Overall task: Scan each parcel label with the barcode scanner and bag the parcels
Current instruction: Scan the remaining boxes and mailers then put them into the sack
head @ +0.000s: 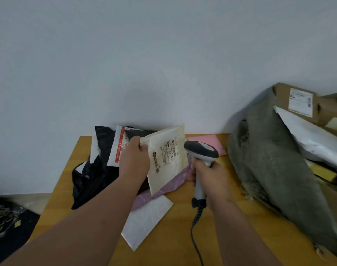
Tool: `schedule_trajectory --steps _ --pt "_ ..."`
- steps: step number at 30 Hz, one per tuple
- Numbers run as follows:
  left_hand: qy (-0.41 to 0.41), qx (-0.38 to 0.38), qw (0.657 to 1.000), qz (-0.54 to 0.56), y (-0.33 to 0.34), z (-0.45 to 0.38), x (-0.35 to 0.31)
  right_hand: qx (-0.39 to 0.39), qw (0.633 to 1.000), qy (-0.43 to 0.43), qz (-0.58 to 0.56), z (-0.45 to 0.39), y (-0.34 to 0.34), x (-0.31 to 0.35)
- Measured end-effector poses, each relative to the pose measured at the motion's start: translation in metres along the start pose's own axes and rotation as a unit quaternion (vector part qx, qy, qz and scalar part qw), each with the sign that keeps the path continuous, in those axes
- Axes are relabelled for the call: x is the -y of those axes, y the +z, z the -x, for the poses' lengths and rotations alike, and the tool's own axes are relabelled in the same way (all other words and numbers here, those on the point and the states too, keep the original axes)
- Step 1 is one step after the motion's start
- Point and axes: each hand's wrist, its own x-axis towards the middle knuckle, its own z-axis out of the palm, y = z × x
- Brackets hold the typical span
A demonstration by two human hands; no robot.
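Observation:
My left hand grips the left edge of a cream padded parcel, held tilted above the table with its printed label facing me. My right hand grips the handle of a grey barcode scanner, whose head sits just right of the label and points at it. The scanner's coiled cable hangs down toward me. Under the held parcel lie a purple parcel, a white flat parcel, black bags and a white parcel with red print.
A grey-green woven sack stands at the table's right, holding a brown cardboard box, a white mailer and other parcels. A pink envelope lies at the back of the wooden table. A wall rises behind; a dark patterned item lies on the floor at left.

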Motion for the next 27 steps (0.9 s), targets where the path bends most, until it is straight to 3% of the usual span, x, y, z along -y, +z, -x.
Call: schedule_trajectory --steps 13,20,27 --pt "-0.111 -0.004 0.976 0.186 -0.018 0.035 0.007 0.058 0.994 0.034 -0.084 0.032 -0.016 0.004" --pt "-0.132 -0.015 0.969 0.207 0.003 0.052 -0.003 0.084 0.973 0.093 -0.194 0.026 -0.048 0.011" --pt "-0.169 -0.013 0.96 0.222 0.034 0.072 -0.019 0.095 0.96 0.14 -0.224 0.021 -0.085 0.011"
